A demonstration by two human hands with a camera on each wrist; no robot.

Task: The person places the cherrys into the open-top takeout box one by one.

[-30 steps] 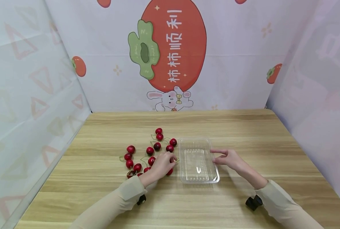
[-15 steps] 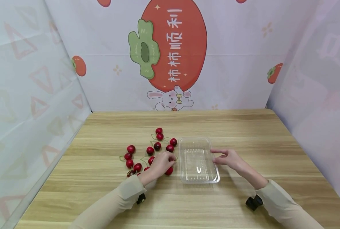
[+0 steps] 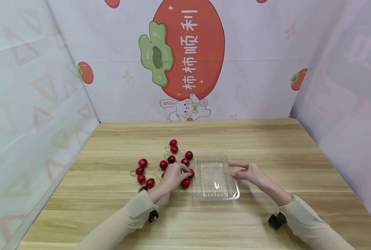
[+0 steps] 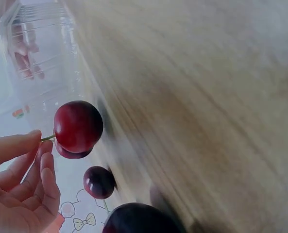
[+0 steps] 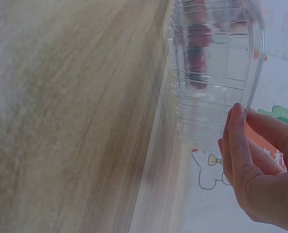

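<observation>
My left hand (image 3: 174, 176) is low over the table among the red cherries. Between its thumb and index fingertip it pinches the green stem of a dark red cherry (image 4: 79, 127), best seen in the left wrist view; another cherry is partly hidden behind that one. At the right, my right hand (image 3: 250, 173) holds the near right rim of a clear plastic box (image 5: 216, 87), thumb and index finger at its edge. The box stands upright and open-topped on the table, just right of the cherries.
Several more cherries with stems lie left of the box, some at the far side (image 3: 174, 149), others in a row at the left (image 3: 141, 178). The wooden table (image 3: 251, 139) meets printed cloth walls at the back and sides.
My left hand has drawn slightly left, and a cherry beside its fingertips has come into view. A nearer cherry has shifted slightly away from me. The right hand and box stay put.
</observation>
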